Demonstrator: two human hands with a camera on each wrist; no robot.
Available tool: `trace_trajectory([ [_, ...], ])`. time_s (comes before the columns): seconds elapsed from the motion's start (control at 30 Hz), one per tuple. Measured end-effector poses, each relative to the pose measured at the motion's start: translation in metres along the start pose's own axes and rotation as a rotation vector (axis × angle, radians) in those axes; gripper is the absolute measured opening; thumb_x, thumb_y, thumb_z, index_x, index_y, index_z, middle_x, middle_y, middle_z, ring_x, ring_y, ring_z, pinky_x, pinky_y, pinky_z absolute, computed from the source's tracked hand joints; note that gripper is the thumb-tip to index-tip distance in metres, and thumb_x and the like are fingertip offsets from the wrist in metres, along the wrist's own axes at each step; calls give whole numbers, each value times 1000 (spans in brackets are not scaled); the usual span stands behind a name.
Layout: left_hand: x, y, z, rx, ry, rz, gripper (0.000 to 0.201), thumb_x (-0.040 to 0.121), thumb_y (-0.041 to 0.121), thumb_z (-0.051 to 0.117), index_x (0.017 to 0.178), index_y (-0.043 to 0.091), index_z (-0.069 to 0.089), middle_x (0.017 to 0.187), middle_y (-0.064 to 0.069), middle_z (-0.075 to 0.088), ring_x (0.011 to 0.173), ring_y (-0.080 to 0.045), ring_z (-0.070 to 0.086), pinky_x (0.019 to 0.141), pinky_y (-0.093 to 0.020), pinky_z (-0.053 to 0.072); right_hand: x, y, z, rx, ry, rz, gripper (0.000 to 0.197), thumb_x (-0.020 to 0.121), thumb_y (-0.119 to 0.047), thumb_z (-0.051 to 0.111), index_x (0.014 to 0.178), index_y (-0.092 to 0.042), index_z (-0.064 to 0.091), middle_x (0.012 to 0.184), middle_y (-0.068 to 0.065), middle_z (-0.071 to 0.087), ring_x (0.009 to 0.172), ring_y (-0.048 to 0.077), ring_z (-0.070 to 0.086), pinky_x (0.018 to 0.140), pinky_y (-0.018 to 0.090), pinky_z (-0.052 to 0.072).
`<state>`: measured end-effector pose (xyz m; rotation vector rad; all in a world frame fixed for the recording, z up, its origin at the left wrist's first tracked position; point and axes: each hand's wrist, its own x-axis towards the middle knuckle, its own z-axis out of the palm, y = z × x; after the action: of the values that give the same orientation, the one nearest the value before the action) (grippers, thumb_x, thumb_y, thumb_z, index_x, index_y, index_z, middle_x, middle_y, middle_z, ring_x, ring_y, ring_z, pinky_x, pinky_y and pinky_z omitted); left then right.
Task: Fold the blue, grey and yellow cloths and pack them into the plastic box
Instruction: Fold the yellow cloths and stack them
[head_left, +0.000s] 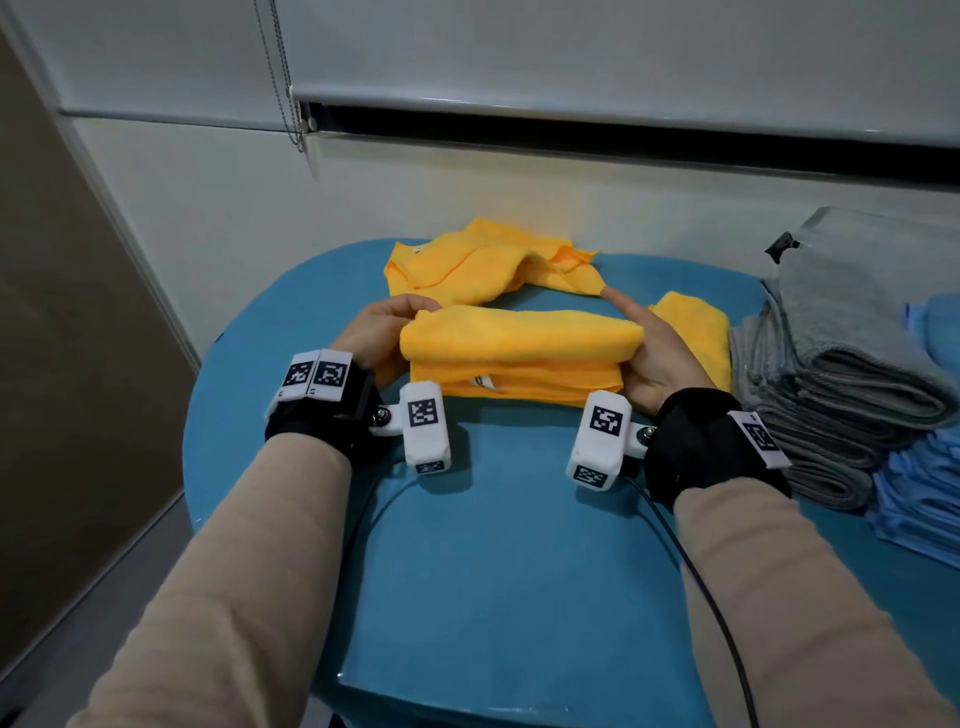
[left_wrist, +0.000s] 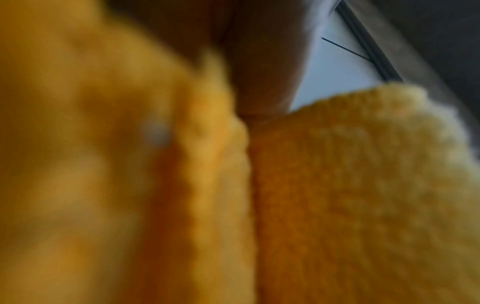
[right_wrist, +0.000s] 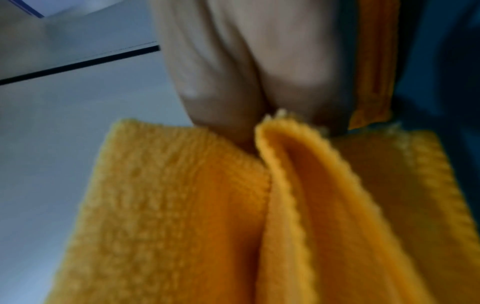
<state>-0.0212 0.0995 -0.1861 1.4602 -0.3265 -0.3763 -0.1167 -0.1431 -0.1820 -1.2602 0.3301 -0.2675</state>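
Nearest the camera, two beige sleeves (head_left: 234, 545) are seen reaching forward over a blue table (head_left: 519, 545), each wrist carrying a black strap and a white marker block. A yellow cloth (head_left: 519, 343) is held between the hands at the middle of the table, its upper layer lifted and being brought over the lower layers. Its left end is pinched by the left hand (head_left: 379, 332); its right end is gripped by the right hand (head_left: 649, 358), with the index finger left pointing away. In the right wrist view the hemmed edges are seen gathered at the fingers (right_wrist: 221, 72).

The cloth is judged to be light, soft and limp, with a grippy pile; it should sag wherever it is unsupported, so the end corners, where the layers meet, are the best places to take hold.

A crumpled yellow cloth (head_left: 488, 265) lies farther off, and a folded yellow cloth (head_left: 696, 332) just right of the right hand. Folded grey cloths (head_left: 841, 364) and blue cloths (head_left: 924, 499) are stacked at the right. No plastic box is in view. Behind the table a pale wall (head_left: 234, 208) and a roller blind (head_left: 571, 52) with a bead chain are seen.
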Motion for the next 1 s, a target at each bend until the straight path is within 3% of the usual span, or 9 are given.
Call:
trace_trajectory([
  [0.17,-2,5,4,-64,-94,-4,29,95,2,39,105,19,60,112,-17,59,98,-33,57,87,-49,48,-8,-1,-6,-90,-253,-45,44,87,5,54,129,-9,54,121,17,62,109,32,61,84,40,56],
  [0.23,-3,6,3,-84,-76,26,37,93,-2,37,92,22,65,96,-14,57,85,-29,54,76,-40,49,-5,0,-10,-38,-263,-35,51,80,0,60,130,-2,51,125,19,60,113,33,60,90,44,53],
  [0.3,-3,6,0,-78,-34,57,44,90,-8,33,75,20,64,77,-9,47,66,-22,47,57,-27,45,-2,1,-10,-10,-243,-47,35,84,-4,59,119,-5,60,121,18,61,110,35,59,90,47,52],
  [0.33,-5,7,0,-71,-18,68,42,90,-9,31,75,17,60,71,-7,47,59,-19,49,50,-22,44,-1,1,-9,-10,-232,-63,21,88,-3,55,102,-11,68,112,17,63,101,34,60,83,44,52],
  [0.4,-7,9,1,-67,-1,82,37,92,-10,28,78,13,53,64,-5,54,48,-14,56,43,-18,46,-4,0,-8,-30,-202,-108,44,91,6,45,65,-21,69,84,9,61,76,26,55,64,33,48],
  [0.6,-5,6,6,-102,46,3,16,99,17,44,107,14,58,96,-8,65,72,-16,68,54,-28,56,-4,-3,-5,-73,-190,-248,63,80,23,28,43,-19,58,68,5,52,67,18,50,57,26,40],
  [0.73,-5,2,9,-149,23,-163,32,98,32,44,117,9,56,105,-12,66,83,-23,67,60,-32,57,-4,0,-2,-104,-160,-281,63,73,24,21,39,-18,52,49,-4,45,50,9,44,47,17,36],
  [0.9,-8,6,1,-371,-204,-169,63,87,63,35,125,17,54,119,-13,64,97,-29,67,77,-41,58,-3,1,0,-163,-136,-274,61,72,23,21,38,-19,50,48,-5,42,51,10,40,47,20,32],
  [1.0,-8,7,4,-237,-199,-191,95,54,65,76,134,21,48,126,-11,62,109,-29,63,80,-45,57,-4,0,1,-166,-171,-298,62,71,25,21,38,-18,52,63,-3,56,65,12,52,58,21,40],
])
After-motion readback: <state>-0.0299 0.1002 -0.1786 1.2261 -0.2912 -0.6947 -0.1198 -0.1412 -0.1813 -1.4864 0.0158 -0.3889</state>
